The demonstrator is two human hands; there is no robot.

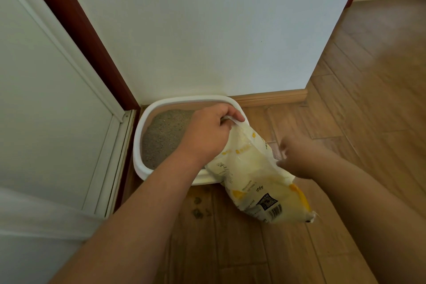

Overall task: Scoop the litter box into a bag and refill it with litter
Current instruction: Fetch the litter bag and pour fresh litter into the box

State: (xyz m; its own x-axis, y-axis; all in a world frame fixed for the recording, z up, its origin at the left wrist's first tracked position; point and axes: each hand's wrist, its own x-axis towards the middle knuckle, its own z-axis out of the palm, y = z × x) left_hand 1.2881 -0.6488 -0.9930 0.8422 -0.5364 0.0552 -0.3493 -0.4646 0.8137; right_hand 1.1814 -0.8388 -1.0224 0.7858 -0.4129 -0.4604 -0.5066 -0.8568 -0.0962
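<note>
A white litter box (138,145) sits on the floor in the corner against the wall, with grey litter (161,136) inside. A cream and yellow litter bag (251,175) lies tilted across the box's right front edge, its bottom end with a barcode toward me. My left hand (207,131) grips the bag's top end over the box. My right hand (297,157) is blurred at the bag's right side, fingers curled at its edge; whether it holds the bag is unclear.
Several dark clumps (198,211) lie on the wooden floor (345,122) just in front of the box. A white door frame (108,145) stands to the left, and a wooden baseboard (272,95) runs along the white wall behind the box.
</note>
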